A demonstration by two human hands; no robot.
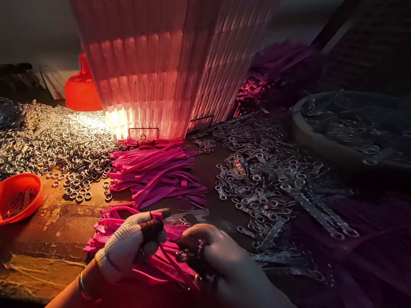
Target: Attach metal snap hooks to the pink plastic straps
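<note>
My left hand (133, 241), in a white dotted glove with dark wrapping on the fingers, pinches the end of a pink strap (157, 215). To its right, my right hand (209, 252) is curled round a dark cluster of small metal pieces (197, 259), whose details are lost in shadow. Both hands are above a heap of pink straps (104, 230) near the table's front edge. Another pile of pink straps (153, 170) lies just beyond them.
Silver rings (80, 179) are heaped at the left beside an orange bowl (24, 216). A red lamp (82, 93) stands by a ribbed translucent panel (143, 54). Metal chain pieces (266, 191) cover the right side, near a large basin (302, 123).
</note>
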